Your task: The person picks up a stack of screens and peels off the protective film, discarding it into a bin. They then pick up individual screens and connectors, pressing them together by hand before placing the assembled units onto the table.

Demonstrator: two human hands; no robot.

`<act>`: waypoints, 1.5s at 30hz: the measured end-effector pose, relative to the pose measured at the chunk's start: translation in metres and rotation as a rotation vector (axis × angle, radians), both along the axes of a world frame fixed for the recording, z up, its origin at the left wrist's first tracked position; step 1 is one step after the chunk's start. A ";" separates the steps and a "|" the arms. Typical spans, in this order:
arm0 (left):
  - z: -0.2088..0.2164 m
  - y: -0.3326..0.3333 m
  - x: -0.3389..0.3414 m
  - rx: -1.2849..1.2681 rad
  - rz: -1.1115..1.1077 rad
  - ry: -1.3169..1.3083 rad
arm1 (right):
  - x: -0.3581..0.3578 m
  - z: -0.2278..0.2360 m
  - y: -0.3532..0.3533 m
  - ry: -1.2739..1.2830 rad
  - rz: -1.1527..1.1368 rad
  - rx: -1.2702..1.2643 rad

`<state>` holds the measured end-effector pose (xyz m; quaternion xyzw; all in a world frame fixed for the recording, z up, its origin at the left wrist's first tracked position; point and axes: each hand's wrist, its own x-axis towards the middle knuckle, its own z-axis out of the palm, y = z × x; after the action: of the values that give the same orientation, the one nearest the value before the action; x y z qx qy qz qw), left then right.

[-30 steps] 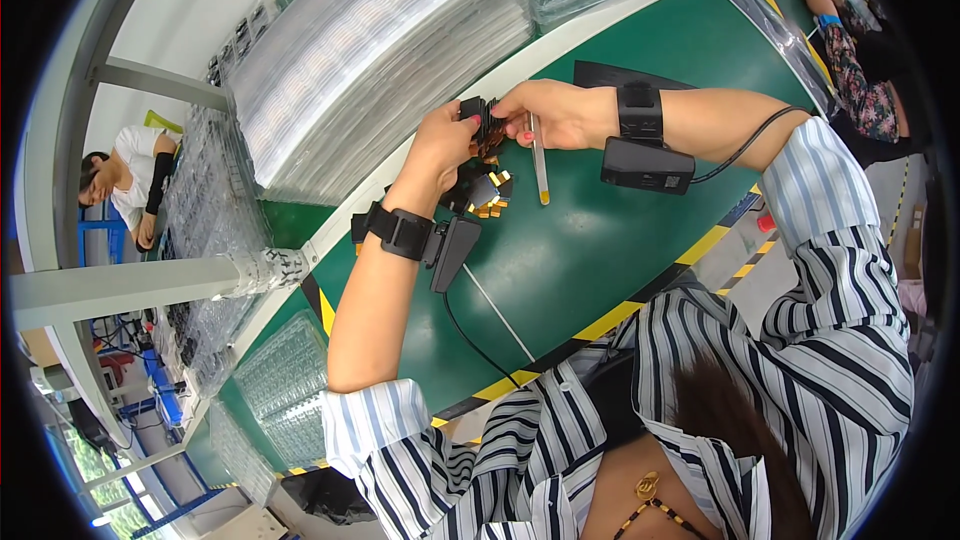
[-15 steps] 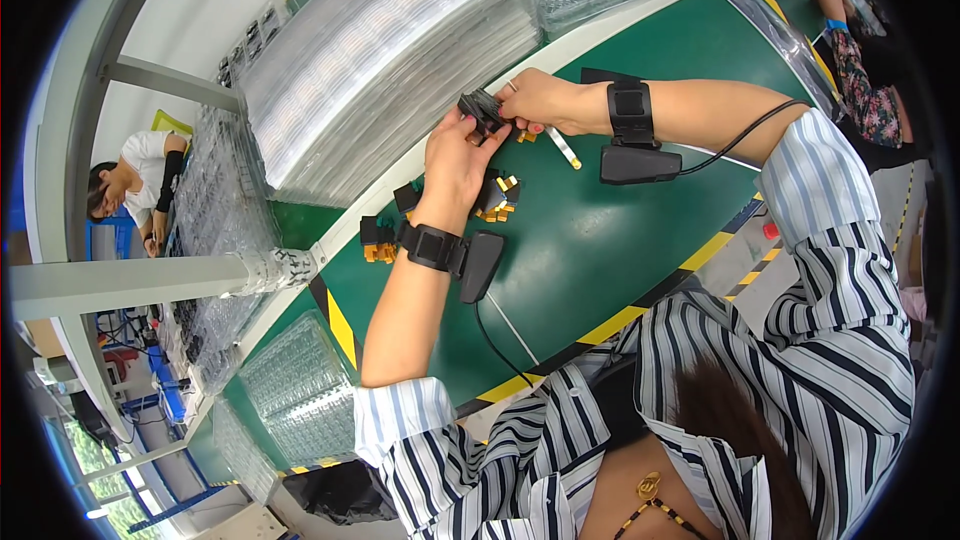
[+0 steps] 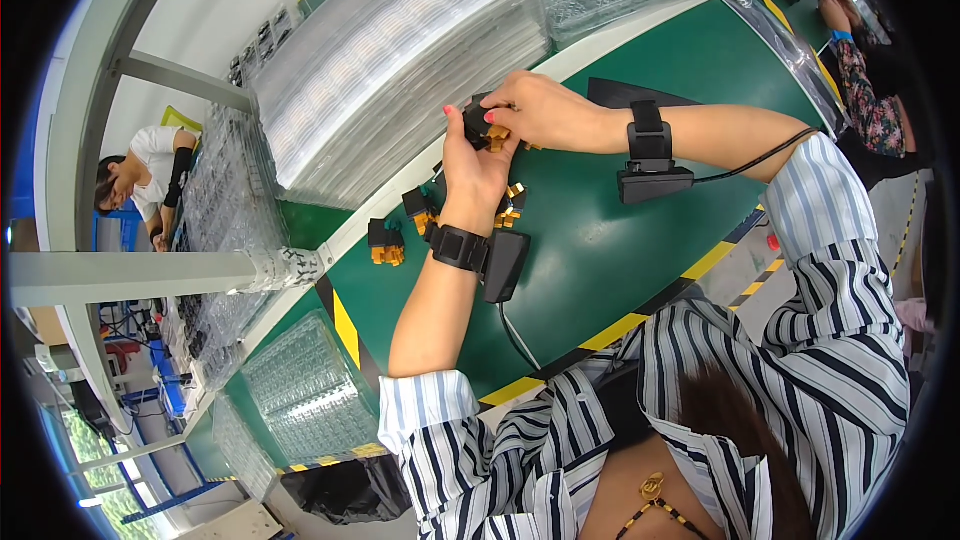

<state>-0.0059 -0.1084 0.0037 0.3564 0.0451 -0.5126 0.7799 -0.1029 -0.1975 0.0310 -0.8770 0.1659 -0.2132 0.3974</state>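
Both my hands meet over the green table in front of the tall stack of clear trays. Between them is a bundle of small black parts with orange tabs [image 3: 478, 123]; their exact kind I cannot make out. My left hand [image 3: 476, 172] cradles the bundle from below, thumb upright beside it. From the right, my right hand [image 3: 545, 112] pinches the bundle with thumb and forefinger; its other fingers are partly hidden. Near my left wrist lie similar bundles: one black-and-orange bundle [image 3: 386, 242], another bundle [image 3: 418, 208], and a loose cluster with gold tabs [image 3: 512, 202] partly behind the wrist.
The tray stack [image 3: 400, 70] rises just beyond my hands. A white post [image 3: 170, 278] stands at left, and clear plastic trays [image 3: 305, 370] lie nearer. A black flat sheet [image 3: 630, 92] lies behind my right wrist. Other people work at far left and upper right.
The white strip with a yellow end, which stuck out below my right hand, no longer shows. My right hand has turned over the bundle, whose orange tabs now show. My left hand shifted slightly right.
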 end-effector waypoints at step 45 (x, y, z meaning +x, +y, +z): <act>0.015 -0.003 -0.021 -0.065 0.318 -0.168 | 0.015 0.019 0.010 0.153 0.032 0.268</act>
<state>-0.0272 -0.1111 0.0191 0.3607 0.0191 -0.3526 0.8633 -0.0880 -0.1873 0.0501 -0.8324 0.2084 -0.1154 0.5003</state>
